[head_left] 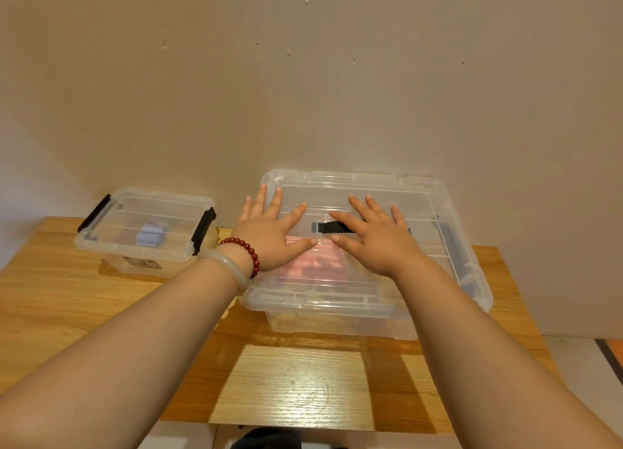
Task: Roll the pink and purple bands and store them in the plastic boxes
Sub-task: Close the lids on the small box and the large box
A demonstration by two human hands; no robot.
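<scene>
Wall [303, 77]: plain beige with a few small marks, rising right behind the big box.
Bench [293, 381]: light wood grain, carrying both boxes; a bright patch of light lies in front of the big box.
Big box [337, 325]: clear plastic, with its lid [421, 187] on.
Left hand [269, 232]: open, fingers straight and spread, palm flat on the left part of the big box's lid.
Right hand [374, 236]: open, fingers spread, flat on the middle of the same lid, just beside the left hand; the thumbs nearly meet.
Black clip [332, 227]: at the centre of the big box's lid, partly under the right forefinger.
Pink band [313, 263]: inside the big box, blurred through the lid beneath both hands; rolled or loose, I cannot tell.
Small box [101, 246]: clear, lid on, black latches [204, 224] at both ends, left of the big box and apart from it.
Purple band [150, 235]: a pale roll inside the small box.
Left wrist: a red bead bracelet [247, 249] and a pale bangle [229, 268], at the big box's left edge.
</scene>
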